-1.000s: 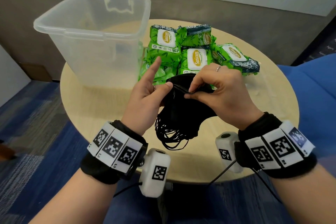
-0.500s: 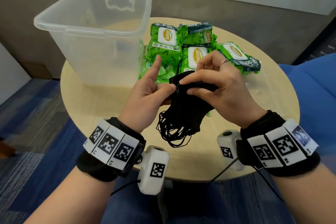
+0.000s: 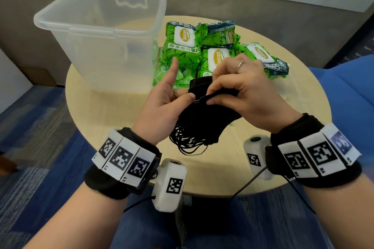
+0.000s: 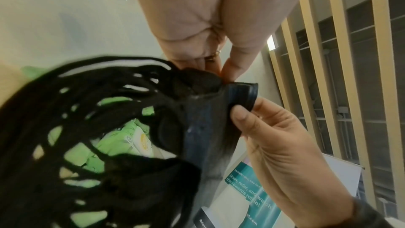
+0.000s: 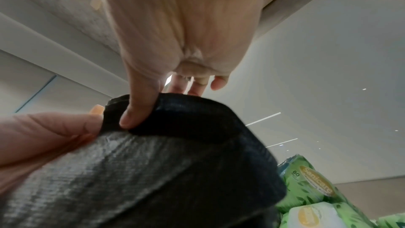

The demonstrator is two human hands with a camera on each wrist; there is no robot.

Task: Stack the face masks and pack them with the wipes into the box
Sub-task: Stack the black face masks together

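Note:
A stack of black face masks (image 3: 204, 115) is held above the table's near half, its ear loops (image 3: 188, 143) hanging toward me. My left hand (image 3: 182, 100) pinches the stack's left end with the thumb on top, and its index finger (image 3: 174, 66) points up. My right hand (image 3: 212, 97) grips the stack's top edge between thumb and curled fingers. The right wrist view shows my right thumb (image 5: 140, 108) pressing on the masks (image 5: 175, 162). Several green wipes packs (image 3: 182, 46) lie behind the hands. The clear plastic box (image 3: 101, 32) stands at the far left.
The round beige table (image 3: 222, 174) has bare wood in front of the box and near its front edge. A blue seat (image 3: 348, 95) is on the right, and blue carpet (image 3: 36, 147) is on the left. Wrist camera cables hang over the table's near edge.
My right hand has shifted its hold, and its fingers now curl over the stack's top edge. Both hands have raised the masks slightly.

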